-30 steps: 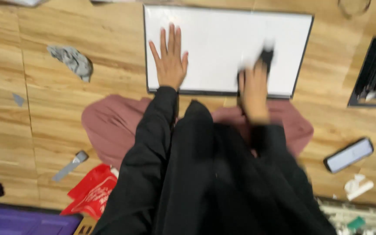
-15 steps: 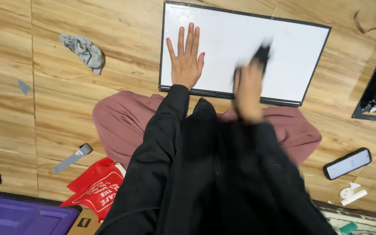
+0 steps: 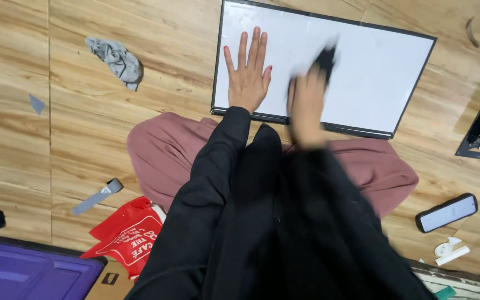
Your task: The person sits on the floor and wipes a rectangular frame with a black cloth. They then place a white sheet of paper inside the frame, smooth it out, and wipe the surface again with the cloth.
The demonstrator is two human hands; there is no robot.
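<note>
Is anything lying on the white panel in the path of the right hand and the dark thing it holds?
Nothing visible does. The right hand, blurred, holds a dark object against the white panel, whose remaining surface looks bare. The left hand lies flat on the panel's left part, beside the right hand. The grey cloth lies off the panel on the floor.

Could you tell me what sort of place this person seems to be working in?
Probably an informal indoor workspace on a wood-look floor: a white framed panel lies flat under the left hand, with a crumpled grey cloth and a phone nearby.

Workshop floor, wood-look boards (image 3: 112,128), framed panel (image 3: 362,66), tape scraps (image 3: 96,197)
</note>
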